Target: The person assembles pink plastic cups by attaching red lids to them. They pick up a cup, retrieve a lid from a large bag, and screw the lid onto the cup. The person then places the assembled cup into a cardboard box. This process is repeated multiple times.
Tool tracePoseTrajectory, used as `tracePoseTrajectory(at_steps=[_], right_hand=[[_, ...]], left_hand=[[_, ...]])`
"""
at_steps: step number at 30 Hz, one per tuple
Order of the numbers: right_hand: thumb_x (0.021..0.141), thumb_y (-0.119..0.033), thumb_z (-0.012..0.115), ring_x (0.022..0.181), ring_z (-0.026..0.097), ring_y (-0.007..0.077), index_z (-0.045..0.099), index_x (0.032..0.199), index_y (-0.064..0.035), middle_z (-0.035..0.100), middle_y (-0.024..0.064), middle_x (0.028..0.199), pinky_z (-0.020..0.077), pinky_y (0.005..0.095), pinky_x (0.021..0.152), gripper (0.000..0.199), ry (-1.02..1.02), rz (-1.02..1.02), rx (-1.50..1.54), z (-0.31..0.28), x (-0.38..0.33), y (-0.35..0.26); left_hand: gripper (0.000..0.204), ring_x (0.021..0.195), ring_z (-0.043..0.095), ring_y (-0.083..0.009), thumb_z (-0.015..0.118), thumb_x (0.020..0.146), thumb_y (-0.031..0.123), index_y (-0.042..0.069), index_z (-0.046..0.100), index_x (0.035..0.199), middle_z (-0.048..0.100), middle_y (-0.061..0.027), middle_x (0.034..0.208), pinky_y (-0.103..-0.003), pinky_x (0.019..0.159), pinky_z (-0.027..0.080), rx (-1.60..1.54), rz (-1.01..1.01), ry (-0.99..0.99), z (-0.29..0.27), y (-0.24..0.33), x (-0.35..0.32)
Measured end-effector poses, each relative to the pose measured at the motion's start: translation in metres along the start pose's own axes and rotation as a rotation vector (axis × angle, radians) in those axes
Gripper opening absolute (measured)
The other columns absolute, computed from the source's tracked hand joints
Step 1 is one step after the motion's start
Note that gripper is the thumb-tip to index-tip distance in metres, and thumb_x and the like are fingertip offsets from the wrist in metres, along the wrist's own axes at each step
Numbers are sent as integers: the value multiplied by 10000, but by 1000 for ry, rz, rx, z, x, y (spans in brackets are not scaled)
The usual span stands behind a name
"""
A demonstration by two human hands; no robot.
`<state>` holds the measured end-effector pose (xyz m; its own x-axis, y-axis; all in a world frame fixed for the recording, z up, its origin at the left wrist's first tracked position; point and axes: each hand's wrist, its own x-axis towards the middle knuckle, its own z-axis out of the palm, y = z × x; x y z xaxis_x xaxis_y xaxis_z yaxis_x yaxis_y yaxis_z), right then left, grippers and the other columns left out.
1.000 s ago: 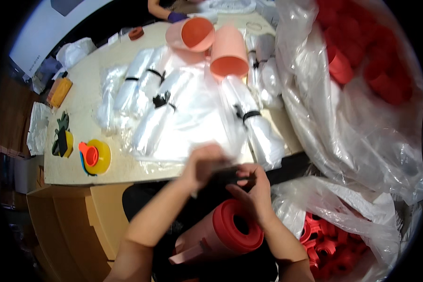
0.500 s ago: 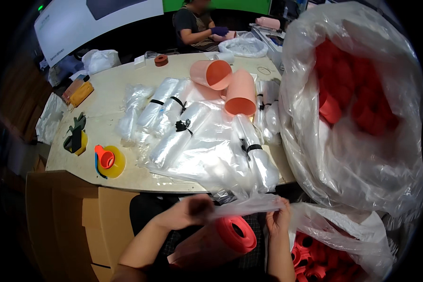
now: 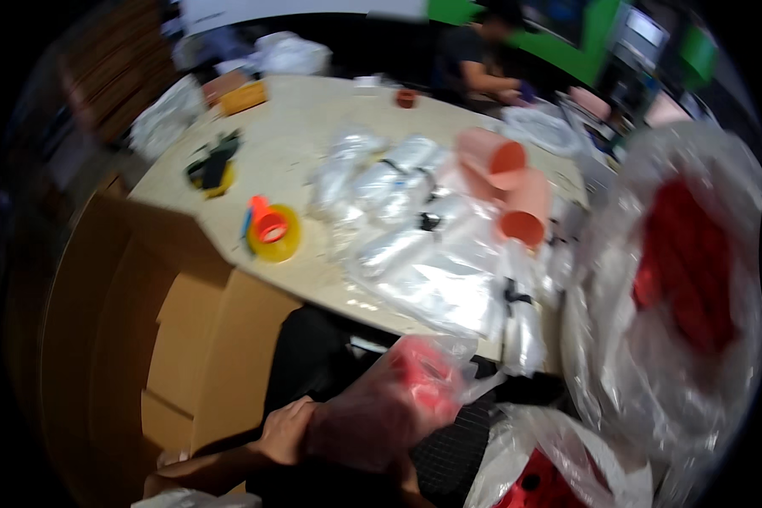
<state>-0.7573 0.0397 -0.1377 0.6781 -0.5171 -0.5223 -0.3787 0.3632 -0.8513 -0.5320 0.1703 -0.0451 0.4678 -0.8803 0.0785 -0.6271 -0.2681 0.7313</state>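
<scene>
Left hand [image 3: 286,430] fingers grip bagged red roll [image 3: 389,402] end; right hand hidden.

The clear bag [image 3: 436,364] now covers the red roll [image 3: 398,394].

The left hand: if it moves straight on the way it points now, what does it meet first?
Likely nothing new: the left hand already presses the red roll in its clear bag, which fills its path rightward. Depth is unclear.

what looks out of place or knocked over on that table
Two pink cylinders lie tipped on their sides across the bundled clear bags, open ends showing. Loose bags sprawl over the table edge. Nothing looks spilled or damaged; the picture is blurred.
</scene>
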Motion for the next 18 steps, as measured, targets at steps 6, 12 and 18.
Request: tracePoseTrajectory(at_steps=[6,12,18], right_hand=[[851,-69,735,1183,602,320,433,1402,-39,589,190,1295,497,383,988,629,-726,-479,-391,58,15,-110],[838,24,695,1063,668,232,513,1276,-4,650,149,1197,547,360,911,475,-736,-513,-247,99,9,-115],[834,99,622,937,668,180,562,1222,6,683,119,1063,538,303,859,404,-491,-345,-248,67,16,-54]], left_hand=[[397,1026,623,-329,607,868,96,-5,547,1248,607,-175,1173,-425,858,505,-116,-373,696,-5,-41,-67],[484,1147,610,-287,661,879,109,89,582,1356,642,-127,1232,-384,1016,477,266,-534,742,-183,-70,-169],[276,992,634,-334,586,832,225,167,719,1067,680,-100,1051,-470,831,524,956,-723,-193,-178,-186,-313]])
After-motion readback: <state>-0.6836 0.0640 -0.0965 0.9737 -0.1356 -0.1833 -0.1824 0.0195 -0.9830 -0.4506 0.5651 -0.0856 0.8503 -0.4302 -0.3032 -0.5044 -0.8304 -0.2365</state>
